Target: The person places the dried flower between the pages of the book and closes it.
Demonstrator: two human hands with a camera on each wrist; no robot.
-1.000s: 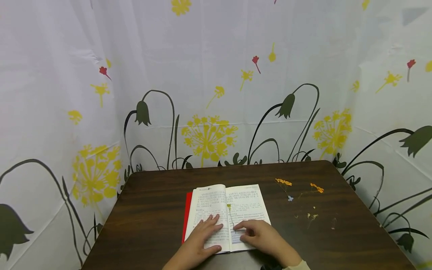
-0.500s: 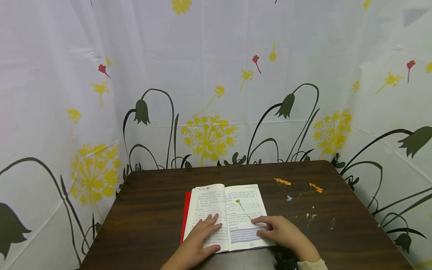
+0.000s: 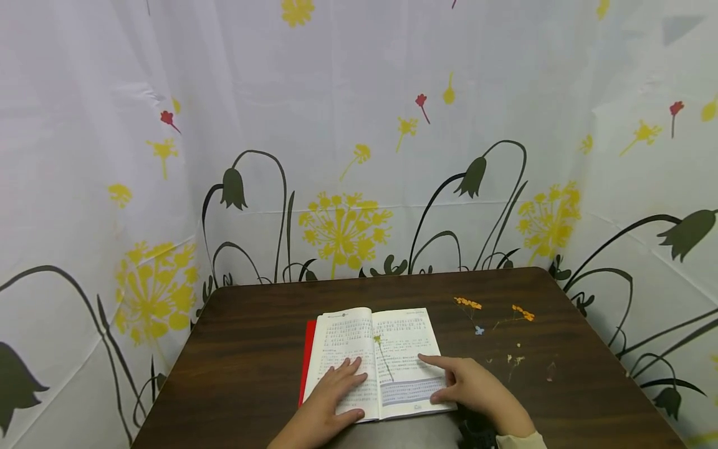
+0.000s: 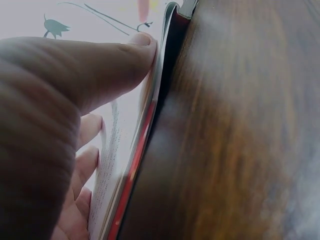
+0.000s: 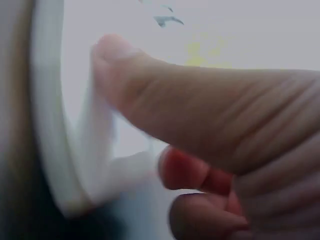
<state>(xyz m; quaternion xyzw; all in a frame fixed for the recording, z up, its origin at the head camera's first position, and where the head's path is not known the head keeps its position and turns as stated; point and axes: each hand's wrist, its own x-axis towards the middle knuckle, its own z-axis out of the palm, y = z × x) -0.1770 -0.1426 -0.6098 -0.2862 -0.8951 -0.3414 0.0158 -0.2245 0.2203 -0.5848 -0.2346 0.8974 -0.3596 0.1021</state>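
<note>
An open book (image 3: 404, 330) with printed pages and a red cover (image 3: 308, 355) lies on the brown table. On its right page, close to the fold, rests a dried flower (image 3: 384, 357) with a small yellow-green head and a thin stem. My left hand (image 3: 336, 396) lies spread on the left page; its thumb (image 4: 115, 62) reaches the lower edge in the left wrist view. Over the right page's outer side is my right hand (image 3: 471, 383), index finger stretched out and pointing left, holding nothing. Its thumb (image 5: 125, 70) is by the page edge, blurred, in the right wrist view.
To the right of the book lie orange dried flowers (image 3: 523, 313), another orange sprig (image 3: 467, 304), a small blue flower (image 3: 479, 330) and pale flower bits (image 3: 516, 360). A white curtain (image 3: 359, 112) with printed flowers hangs behind the table (image 3: 247, 349).
My right hand pulled the dried flower rightward across the page by its stem, then released it. The flower lies back by the fold, apart from that hand. My left hand stays put.
</note>
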